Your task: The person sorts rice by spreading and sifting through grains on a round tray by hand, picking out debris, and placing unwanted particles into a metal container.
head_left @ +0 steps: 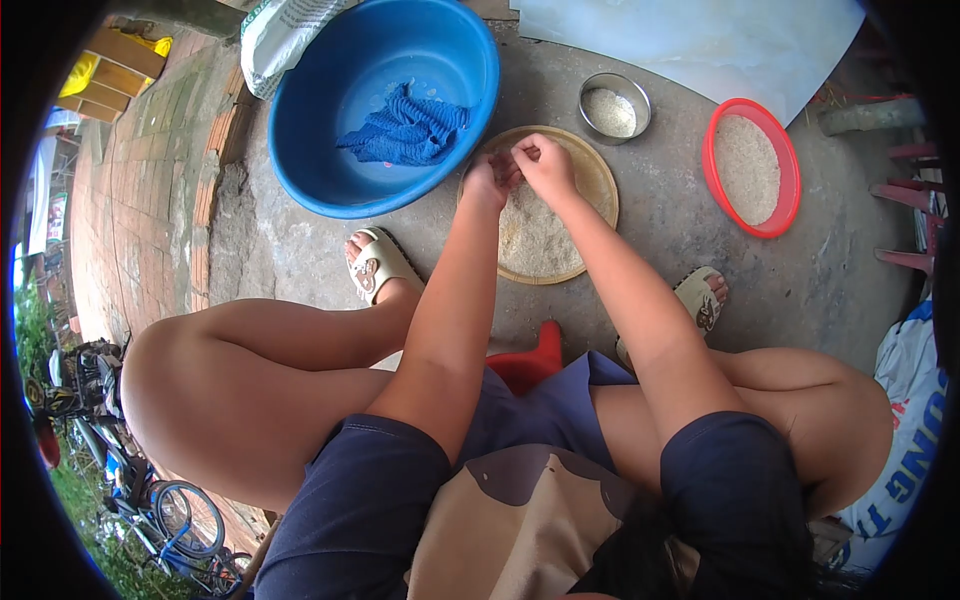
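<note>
A round, shallow woven tray lies on the concrete floor in front of me, with pale grain spread over it. Both of my hands are above its far left part, close together. My left hand is turned palm up with its fingers apart, and I make out nothing held in it. Just to its right, my right hand has its fingers curled into a pinch. Whatever lies between those fingertips is too small to name.
At the upper left sits a blue basin with a blue cloth inside. A metal bowl and a red basket, both holding grain, stand to the right. My sandaled feet flank the tray. A red stool shows beneath me.
</note>
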Demonstrator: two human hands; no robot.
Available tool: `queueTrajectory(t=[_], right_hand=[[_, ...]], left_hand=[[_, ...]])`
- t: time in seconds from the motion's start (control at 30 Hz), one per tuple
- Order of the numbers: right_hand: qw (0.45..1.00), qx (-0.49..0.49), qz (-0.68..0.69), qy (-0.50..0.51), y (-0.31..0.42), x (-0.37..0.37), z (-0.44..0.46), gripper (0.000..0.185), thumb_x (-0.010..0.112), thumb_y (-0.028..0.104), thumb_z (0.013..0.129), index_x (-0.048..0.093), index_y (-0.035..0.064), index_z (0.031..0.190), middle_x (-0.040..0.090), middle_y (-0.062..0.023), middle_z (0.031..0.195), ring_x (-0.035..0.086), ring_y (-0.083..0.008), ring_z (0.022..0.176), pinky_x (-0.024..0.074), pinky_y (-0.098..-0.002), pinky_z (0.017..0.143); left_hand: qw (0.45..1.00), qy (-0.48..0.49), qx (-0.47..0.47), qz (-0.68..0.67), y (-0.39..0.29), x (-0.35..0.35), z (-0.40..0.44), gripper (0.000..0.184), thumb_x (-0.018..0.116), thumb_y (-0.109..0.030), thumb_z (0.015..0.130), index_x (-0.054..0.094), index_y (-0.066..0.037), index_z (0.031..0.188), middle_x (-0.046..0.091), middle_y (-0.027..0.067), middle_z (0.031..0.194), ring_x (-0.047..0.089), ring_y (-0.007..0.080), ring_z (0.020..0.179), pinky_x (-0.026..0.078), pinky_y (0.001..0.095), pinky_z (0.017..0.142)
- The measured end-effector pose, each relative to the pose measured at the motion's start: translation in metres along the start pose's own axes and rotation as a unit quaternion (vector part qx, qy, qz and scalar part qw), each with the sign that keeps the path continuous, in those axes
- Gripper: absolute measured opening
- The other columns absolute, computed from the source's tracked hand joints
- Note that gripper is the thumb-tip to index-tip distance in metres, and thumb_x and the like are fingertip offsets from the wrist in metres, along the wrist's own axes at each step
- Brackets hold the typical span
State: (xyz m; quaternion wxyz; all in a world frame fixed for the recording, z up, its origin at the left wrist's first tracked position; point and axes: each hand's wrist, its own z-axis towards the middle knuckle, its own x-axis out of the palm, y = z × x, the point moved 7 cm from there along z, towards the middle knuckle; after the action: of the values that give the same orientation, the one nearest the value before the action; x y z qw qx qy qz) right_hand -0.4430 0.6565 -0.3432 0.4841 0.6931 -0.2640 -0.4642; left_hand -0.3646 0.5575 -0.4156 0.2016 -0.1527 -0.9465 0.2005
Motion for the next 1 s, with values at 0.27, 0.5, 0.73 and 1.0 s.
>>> queueTrajectory(t=[0.27,0.5,0.73,1.0], right_hand=[[0.956,0.112,0.2,-0.181,-0.033,0.018,0.009,0.031,0.062,0.031,0.086,0.06,0.0021,0.095,0.064,-0.0102,0.082,0.061,-0.022,0.082,0.049,-0.0358,0.074],[0.782,0.33,0.517,-0.111,-0.08,0.025,0.012,0.03,0.039,0.016,0.09,0.056,-0.0018,0.107,0.06,-0.0189,0.106,0.061,-0.0288,0.095,0.0495,-0.036,0.083],[0.563,0.223,0.794,-0.062,-0.077,0.002,0.031,0.037,0.035,0.018,0.091,0.053,-0.0055,0.113,0.057,-0.0211,0.118,0.056,-0.0299,0.108,0.0441,-0.0374,0.094],[0.647,0.318,0.674,-0.162,-0.02,-0.063,0.05,0.032,0.025,0.009,0.093,0.05,-0.0078,0.103,0.061,-0.0198,0.093,0.063,-0.0282,0.084,0.0551,-0.0406,0.079]], left_hand=[[0.995,0.092,0.023,-0.025,-0.012,0.035,0.0,0.03,0.035,-0.019,0.092,0.058,0.0,0.096,0.065,0.0131,0.092,0.061,0.0238,0.087,0.049,0.0382,0.084],[0.877,0.106,0.275,0.379,-0.006,0.098,-0.055,0.029,0.052,-0.015,0.084,0.068,0.004,0.099,0.068,0.0158,0.094,0.063,0.0249,0.091,0.048,0.0326,0.084],[0.654,0.138,0.418,0.615,0.0,0.141,-0.08,0.046,0.051,-0.034,0.086,0.061,-0.001,0.118,0.058,0.0293,0.118,0.049,0.0386,0.121,0.037,0.0395,0.102],[0.797,0.096,0.362,0.473,-0.07,0.12,-0.077,0.028,0.055,-0.021,0.089,0.066,-0.001,0.105,0.066,0.0075,0.095,0.059,0.0123,0.08,0.045,0.0263,0.069]])
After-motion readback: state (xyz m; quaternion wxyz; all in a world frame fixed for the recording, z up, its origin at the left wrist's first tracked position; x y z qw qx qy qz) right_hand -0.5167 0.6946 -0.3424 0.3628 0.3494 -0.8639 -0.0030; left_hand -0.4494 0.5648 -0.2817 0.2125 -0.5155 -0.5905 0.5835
